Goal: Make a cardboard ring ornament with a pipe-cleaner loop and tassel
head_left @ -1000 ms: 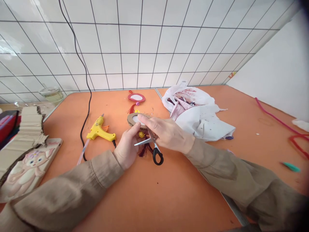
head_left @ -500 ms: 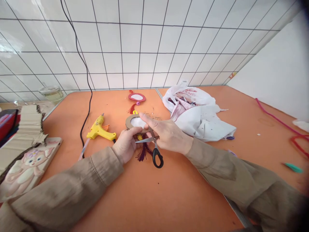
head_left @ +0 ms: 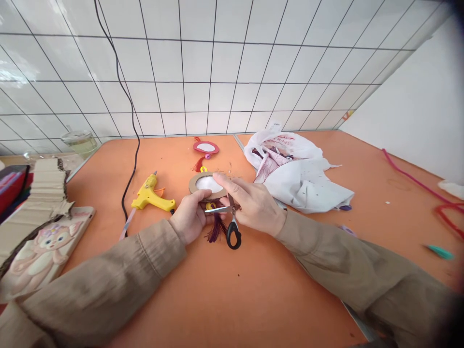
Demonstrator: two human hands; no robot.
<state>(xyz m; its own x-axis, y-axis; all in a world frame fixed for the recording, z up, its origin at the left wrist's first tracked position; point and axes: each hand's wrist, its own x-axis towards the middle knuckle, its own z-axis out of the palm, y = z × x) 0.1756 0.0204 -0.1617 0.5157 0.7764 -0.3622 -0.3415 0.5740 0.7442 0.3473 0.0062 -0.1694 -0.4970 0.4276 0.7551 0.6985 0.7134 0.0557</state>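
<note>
My left hand (head_left: 190,217) grips the near left edge of an oval cardboard ornament (head_left: 194,183), its thumb on the rim. The ornament has a white centre, a yellow loop at its far end and a dark purple tassel (head_left: 216,229) hanging from its near side. Scissors (head_left: 234,235) with black handles are in my right hand (head_left: 255,205), blades apart and pointing left beneath the ornament. The right thumb and index finger also rest at the ornament's right edge. Part of the scissors is hidden by the right hand.
A yellow hot glue gun (head_left: 150,195) lies left, by a black cable (head_left: 135,164). A red ornament with a tassel (head_left: 206,147) lies at the back. Right of it is a white plastic bag (head_left: 304,179). Corrugated cardboard (head_left: 47,188) and a cartoon-figure panel (head_left: 50,241) sit far left.
The right hand and scissors have shifted very slightly left, and the right fingers are drawn a little closer. Both hands keep their hold. The whole view has moved slightly.
</note>
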